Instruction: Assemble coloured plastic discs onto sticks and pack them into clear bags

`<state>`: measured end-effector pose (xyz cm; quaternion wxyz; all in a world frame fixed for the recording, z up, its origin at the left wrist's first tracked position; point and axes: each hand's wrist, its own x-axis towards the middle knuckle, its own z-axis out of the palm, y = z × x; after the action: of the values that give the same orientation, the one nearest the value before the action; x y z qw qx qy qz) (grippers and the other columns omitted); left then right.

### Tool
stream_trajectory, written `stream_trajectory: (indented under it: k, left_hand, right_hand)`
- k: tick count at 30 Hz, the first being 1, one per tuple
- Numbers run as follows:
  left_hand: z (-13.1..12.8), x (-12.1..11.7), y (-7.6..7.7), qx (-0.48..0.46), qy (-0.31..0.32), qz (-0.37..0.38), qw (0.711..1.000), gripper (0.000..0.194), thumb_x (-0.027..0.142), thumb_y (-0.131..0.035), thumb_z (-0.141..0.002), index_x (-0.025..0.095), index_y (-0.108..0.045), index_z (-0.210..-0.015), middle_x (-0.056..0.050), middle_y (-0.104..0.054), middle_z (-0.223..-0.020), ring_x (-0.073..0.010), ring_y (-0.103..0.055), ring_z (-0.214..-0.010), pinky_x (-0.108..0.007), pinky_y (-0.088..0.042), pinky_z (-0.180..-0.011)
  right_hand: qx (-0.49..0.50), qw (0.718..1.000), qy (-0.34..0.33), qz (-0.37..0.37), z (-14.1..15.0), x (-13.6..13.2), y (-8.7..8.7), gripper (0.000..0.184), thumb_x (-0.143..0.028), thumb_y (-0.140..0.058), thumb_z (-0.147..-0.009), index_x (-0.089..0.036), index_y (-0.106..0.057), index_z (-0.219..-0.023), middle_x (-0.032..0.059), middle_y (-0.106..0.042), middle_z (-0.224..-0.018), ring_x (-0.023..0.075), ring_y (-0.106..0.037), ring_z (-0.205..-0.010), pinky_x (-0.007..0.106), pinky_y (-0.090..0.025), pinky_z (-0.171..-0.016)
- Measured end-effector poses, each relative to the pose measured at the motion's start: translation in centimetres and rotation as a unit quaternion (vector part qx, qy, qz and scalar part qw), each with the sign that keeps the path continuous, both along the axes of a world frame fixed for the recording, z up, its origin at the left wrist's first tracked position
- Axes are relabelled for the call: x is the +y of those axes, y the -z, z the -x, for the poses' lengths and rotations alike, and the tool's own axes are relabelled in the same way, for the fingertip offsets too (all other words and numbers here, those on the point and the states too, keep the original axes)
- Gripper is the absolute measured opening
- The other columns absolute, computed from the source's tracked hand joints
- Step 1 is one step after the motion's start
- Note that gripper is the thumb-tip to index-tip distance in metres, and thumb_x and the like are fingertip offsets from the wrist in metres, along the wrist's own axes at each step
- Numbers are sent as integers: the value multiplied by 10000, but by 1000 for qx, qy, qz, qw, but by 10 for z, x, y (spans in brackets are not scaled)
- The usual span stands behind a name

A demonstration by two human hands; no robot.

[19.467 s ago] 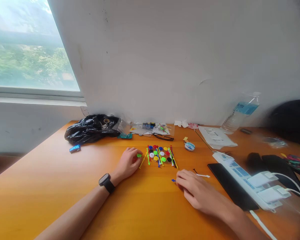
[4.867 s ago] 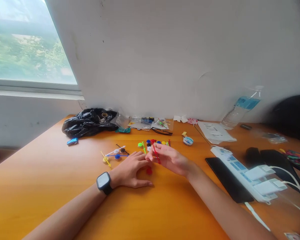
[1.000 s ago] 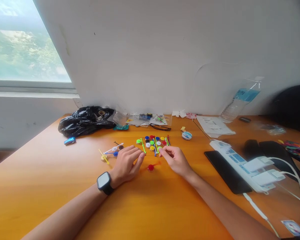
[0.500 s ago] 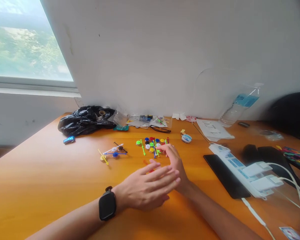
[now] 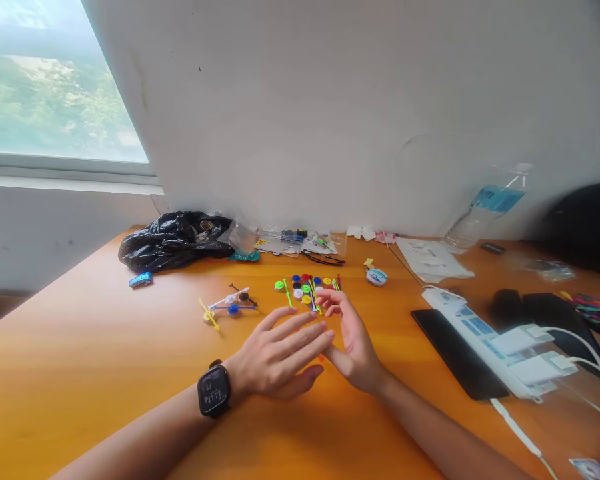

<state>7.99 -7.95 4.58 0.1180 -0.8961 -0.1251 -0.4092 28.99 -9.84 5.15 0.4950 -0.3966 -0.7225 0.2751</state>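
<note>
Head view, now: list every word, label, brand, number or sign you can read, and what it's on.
"1:22": watch face; a digit may precede it, too blurred to tell.
Too small or blurred to read: bottle label, white packet, round container, blue packet, card at the lower right edge.
No brand readable.

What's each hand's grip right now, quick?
Left hand: open, fingers out; can't tell what's under the palm.
Right hand: open, fingers loosely bent, nothing visibly held.
</note>
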Motion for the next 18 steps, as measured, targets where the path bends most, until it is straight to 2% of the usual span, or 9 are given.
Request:
stream_trajectory:
  k: [6,9,12,14,16,18]
  left_hand:
    - [-1,6,-1,9,-22,-3,1000,501,281,-579,-987,153,-580,-1471,-133,-768,-1300,-296,-691,-1236,-462,-538,-1055]
    - [12,21,-14,6,-92,18,996,376,257,-615,-964,203,-681,-1330,-110,-795,-1208,-303,-716,-1122,-466,-552,-978]
    - [51,47,-36,38,-205,149,967,270,219,-547,-974,228,-760,-1140,-80,-812,-1019,-278,-735,-938,-437,-564,-866]
    - [87,63,-47,59,-243,255,934,294,278,-542,-972,259,-771,-1155,-66,-807,-1126,-281,-739,-993,-421,-569,-882]
    - [125,73,-48,49,-277,343,896,321,346,-516,-985,286,-787,-1145,-49,-805,-1155,-270,-743,-1003,-385,-575,-876]
    - [158,76,-42,40,-296,398,867,341,458,-574,-952,281,-799,-1138,-58,-804,-1152,-285,-736,-1003,-367,-578,-842]
  right_hand:
    - [-6,1000,14,-3,-2,7,8,427,-306,-578,-957,-286,-541,-1381,84,-624,-1238,285,-581,-1128,465,-469,-968]
    - [-5,998,62,-9,-4,11,11,348,-236,-490,-984,-281,-582,-1317,74,-641,-1187,267,-588,-1085,457,-474,-956]
    - [-19,995,98,-30,-6,13,11,317,-206,-484,-995,-278,-602,-1279,81,-648,-1182,270,-589,-1092,455,-476,-960]
    - [-29,994,102,-39,-6,12,9,315,-193,-488,-991,-276,-605,-1271,80,-648,-1168,272,-594,-1090,453,-484,-960]
    - [-39,994,95,-46,-5,10,7,325,-175,-484,-985,-276,-604,-1270,73,-644,-1151,271,-597,-1088,449,-489,-960]
    - [-52,993,85,-56,-4,7,5,339,-162,-478,-984,-279,-601,-1277,69,-643,-1158,273,-596,-1101,446,-489,-961]
